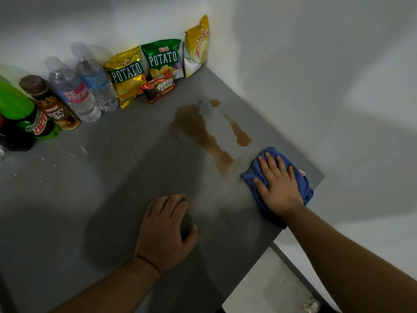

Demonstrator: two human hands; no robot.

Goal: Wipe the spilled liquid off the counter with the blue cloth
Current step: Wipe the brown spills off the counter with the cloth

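While the right hand (278,184) presses flat, grip released, on the crumpled blue cloth (250,171) at four o'clock and the left hand (165,231) rests empty on the grey bench (90,188), the brown spilled liquid (198,129) at the cloth's eleven o'clock looks largely unwiped.

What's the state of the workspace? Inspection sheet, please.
Surface: grey counter, brown spill streaks mostly unwiped.
Job's things: blue cloth beside the spill's near end, by the right edge.
Clutter: Mountain Dew bottle, Lucky Day bottle, two water bottles, two Oishi Potato bags, Fudgee Barr pack, yellow snack bag along the back.
Hands: right hand flat on the cloth; left hand rests on the counter, holding nothing.
Cables: nothing seen.
Surroundings: white walls, pale floor.
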